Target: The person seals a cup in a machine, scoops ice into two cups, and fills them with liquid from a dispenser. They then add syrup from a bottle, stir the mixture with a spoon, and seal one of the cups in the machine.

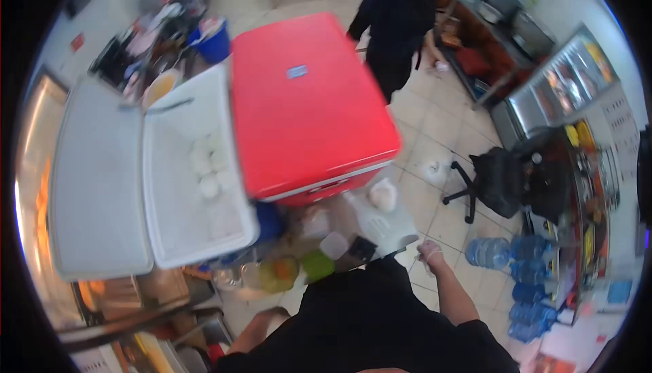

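My right hand (429,253) hangs out to the right, near the corner of a white stand with a pale bundle (383,196) on it. It seems to wear a thin clear glove, and its fingers are too blurred to read. My left hand (274,314) is low beside my dark shirt, below several tubs, its fingers smeared and partly hidden. Among the tubs are a yellowish one (278,274) and a green one (316,265). Beyond them stand a large red cooler box (309,111) with its lid on and an open white cooler (157,189) holding several white round pieces.
A person in dark clothes (397,30) stands behind the red cooler. To the right are a black office chair (499,179), several blue water jugs (530,247) and a glass display case (560,87). A blue bucket (214,45) stands at the back left.
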A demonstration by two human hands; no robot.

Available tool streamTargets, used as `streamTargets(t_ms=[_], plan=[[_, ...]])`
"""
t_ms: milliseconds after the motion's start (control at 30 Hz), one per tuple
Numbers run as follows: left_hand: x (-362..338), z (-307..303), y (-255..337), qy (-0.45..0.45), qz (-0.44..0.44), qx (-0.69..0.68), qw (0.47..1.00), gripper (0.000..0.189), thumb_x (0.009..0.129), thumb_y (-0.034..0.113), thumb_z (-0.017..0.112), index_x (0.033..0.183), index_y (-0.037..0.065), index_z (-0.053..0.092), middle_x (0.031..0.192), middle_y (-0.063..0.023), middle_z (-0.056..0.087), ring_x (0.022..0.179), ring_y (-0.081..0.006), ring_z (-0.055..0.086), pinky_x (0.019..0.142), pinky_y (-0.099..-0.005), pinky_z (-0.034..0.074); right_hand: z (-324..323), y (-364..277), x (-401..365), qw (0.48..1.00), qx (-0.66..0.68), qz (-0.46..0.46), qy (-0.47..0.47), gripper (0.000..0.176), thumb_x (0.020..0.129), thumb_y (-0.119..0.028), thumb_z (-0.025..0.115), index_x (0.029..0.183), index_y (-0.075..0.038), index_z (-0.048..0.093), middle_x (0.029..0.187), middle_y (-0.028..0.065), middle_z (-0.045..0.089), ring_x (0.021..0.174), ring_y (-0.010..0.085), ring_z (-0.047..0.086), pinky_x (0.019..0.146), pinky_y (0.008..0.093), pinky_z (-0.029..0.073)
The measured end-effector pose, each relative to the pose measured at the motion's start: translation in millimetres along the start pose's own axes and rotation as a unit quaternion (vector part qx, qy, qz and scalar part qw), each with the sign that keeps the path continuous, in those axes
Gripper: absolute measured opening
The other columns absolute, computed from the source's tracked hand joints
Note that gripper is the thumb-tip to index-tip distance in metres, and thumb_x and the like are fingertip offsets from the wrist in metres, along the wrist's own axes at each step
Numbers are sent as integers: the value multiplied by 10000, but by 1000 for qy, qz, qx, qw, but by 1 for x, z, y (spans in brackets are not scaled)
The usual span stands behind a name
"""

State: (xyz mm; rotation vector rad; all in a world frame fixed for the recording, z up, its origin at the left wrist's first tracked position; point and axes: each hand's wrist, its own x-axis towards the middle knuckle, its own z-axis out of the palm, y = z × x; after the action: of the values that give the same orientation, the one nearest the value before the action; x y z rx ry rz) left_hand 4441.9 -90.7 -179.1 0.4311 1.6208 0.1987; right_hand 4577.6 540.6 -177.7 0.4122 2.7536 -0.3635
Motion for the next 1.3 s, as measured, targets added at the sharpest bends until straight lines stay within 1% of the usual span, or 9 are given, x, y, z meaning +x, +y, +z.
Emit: streamTargets(t_ms=[167,267,367,500,633,933,1133,1200,1300], plan=[[-24,-73,156,-121,98,98,983,378,996,359,566,1122,38,722,1074,-179,742,923,-317,727,865,-460,557,49,76,-22,971,207,109,41,129,715,-186,766,815,-117,724,875,139,691,886,348,688,768,434,573],[-22,-121,270,-60,144,191,969,388,965,375,614,1118,32,713,1016,-165,759,851,-304,746,806,-443,575,52,131,-63,1000,15,-8,5,172,688,-214,788,826,-125,737,841,118,681,911,339,684,776,449,566],[-17,-151,386,132,282,-96,945,331,1061,342,533,962,36,611,791,-67,663,695,-159,651,652,-337,530,79,196,-125,997,-28,-57,-52,269,665,-237,806,913,-142,761,879,106,693,947,344,678,816,468,556],[7,-174,520,238,331,-370,835,152,1061,191,552,1025,61,623,869,-30,661,760,-119,627,704,-274,511,74,245,-231,975,6,-73,-211,346,769,-266,730,1103,-197,788,994,122,748,997,355,710,855,455,577],[46,-177,598,282,360,-457,763,88,1055,152,565,1062,86,623,951,-35,678,786,-133,651,728,-297,537,143,278,-328,928,-9,35,-371,354,831,-289,716,1173,-224,778,1124,106,756,1091,321,706,899,454,575],[131,-152,736,260,383,-441,769,71,1028,138,586,1048,87,632,921,-50,680,739,-139,649,689,-289,528,173,254,-384,863,204,352,-300,321,915,-295,644,1194,-187,762,1106,116,758,1095,302,708,902,452,572],[277,-139,770,206,276,-356,869,138,1017,177,560,1073,61,610,894,-67,671,726,-164,667,663,-310,535,188,242,-353,845,273,396,-235,322,937,-299,614,1194,-169,758,1126,122,754,1111,306,703,916,449,566],[336,-146,745,227,222,43,947,358,973,263,604,1222,6,599,1076,-245,723,920,-349,737,833,-422,573,189,235,-341,836,294,410,-215,324,944,-301,605,1195,-163,757,1132,124,752,1117,307,701,921,449,565],[368,-160,686,104,225,485,838,352,986,231,565,1254,19,648,1210,-212,714,1058,-311,725,917,-423,562,187,228,-316,829,310,423,-195,327,955,-303,590,1195,-154,754,1142,127,750,1125,309,698,927,448,562]])
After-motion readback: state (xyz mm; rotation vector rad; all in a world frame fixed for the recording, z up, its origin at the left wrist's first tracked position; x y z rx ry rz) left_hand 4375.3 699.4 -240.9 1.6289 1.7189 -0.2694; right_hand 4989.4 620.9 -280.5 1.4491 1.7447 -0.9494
